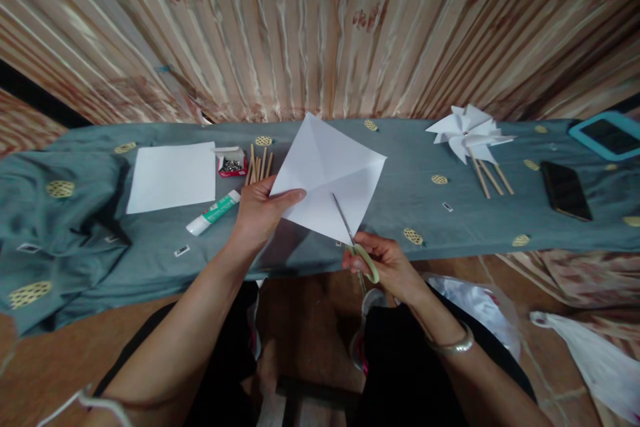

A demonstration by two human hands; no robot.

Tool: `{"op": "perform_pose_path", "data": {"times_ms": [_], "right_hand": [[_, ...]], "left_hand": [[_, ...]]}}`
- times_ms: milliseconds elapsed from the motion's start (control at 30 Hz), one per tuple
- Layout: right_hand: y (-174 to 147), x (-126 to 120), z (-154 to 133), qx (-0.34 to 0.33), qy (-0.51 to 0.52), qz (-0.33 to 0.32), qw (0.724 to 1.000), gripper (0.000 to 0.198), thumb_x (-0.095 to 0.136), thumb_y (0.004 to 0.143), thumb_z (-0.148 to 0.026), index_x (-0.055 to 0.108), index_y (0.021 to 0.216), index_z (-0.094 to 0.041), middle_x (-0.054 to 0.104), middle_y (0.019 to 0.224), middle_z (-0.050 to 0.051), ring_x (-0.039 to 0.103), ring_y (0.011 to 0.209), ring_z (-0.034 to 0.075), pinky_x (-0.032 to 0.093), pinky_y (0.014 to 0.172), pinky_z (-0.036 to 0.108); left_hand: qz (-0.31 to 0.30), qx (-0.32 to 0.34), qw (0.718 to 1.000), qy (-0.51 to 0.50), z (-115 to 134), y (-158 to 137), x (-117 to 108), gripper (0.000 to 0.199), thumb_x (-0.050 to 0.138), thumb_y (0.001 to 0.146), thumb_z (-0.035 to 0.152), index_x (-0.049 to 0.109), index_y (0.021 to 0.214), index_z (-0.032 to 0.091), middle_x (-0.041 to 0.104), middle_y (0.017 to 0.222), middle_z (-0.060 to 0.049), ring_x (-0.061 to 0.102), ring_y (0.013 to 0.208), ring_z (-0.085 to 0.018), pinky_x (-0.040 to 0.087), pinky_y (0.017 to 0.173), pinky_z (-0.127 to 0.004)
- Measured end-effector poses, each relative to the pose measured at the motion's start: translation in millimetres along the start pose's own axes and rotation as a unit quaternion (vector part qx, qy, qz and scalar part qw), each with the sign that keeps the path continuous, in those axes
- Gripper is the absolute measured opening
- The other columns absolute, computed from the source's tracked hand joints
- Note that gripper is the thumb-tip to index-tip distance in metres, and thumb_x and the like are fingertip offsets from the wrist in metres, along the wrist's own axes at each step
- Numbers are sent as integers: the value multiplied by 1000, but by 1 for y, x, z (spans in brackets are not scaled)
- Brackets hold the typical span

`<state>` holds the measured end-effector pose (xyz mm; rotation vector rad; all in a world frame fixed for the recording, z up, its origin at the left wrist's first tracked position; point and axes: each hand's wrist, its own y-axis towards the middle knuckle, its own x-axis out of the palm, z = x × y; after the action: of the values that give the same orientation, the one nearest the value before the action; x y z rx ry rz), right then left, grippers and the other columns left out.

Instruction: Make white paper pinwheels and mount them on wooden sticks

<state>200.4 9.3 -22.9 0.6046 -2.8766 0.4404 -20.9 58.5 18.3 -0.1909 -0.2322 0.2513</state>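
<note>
My left hand [265,210] pinches the left corner of a white square sheet of paper [330,167], thumb on top. Crease lines cross near the sheet's middle, and it is held up above the cloth with one corner pointing toward me. My right hand [383,263] is closed round the pale green handles of a pair of scissors [367,261]. One blade lies over the paper from the near corner toward the centre; the other blade is hidden beneath. Just left of my left hand are a glue stick [214,213] and several wooden sticks [259,165].
On the green cloth [405,207] lie a stack of white paper [173,177], a small red box of metal pins [232,164], white paper pinwheels [467,133] on sticks, a black phone [566,190] and a blue-framed device [613,135]. A curtain [320,33] hangs behind. Plastic bags [480,310] rest on the floor.
</note>
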Motion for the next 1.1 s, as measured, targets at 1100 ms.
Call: {"op": "perform_pose_path", "data": {"times_ms": [1100], "right_hand": [[1, 0, -6, 4, -12, -12, 1000, 35, 82, 68, -46, 72, 90, -20, 65, 67, -3, 55, 56, 7, 49, 54, 22]], "left_hand": [[1, -2, 1000, -1, 0, -2, 2, 31, 85, 47, 21, 75, 76, 18, 72, 66, 0, 62, 55, -14, 50, 51, -24]]}}
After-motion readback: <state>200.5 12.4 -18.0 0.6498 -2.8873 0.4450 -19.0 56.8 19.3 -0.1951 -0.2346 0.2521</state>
